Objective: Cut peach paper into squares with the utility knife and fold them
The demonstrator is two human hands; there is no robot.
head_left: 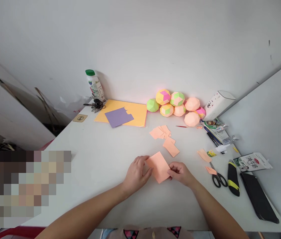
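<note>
A square sheet of peach paper (158, 167) is held just over the table, near its front middle. My left hand (137, 174) has the sheet's left corner between thumb and fingers. At the right corner, my right hand (180, 173) pinches the sheet with thumb and forefinger. Just beyond it lies a peach paper strip (171, 147), and behind that a loose pile of peach paper pieces (160, 132). Whether the sheet is one layer or several, I cannot tell.
Several faceted paper balls (192, 119) stand along the wall. Purple paper (118, 117) lies on orange sheets (140, 117) beside keys (97, 105) and a bottle (95, 86). Right: scissors (219, 180), glue bottle (212, 152), box cutter (233, 179), black case (258, 197). A pixelated area covers the lower left.
</note>
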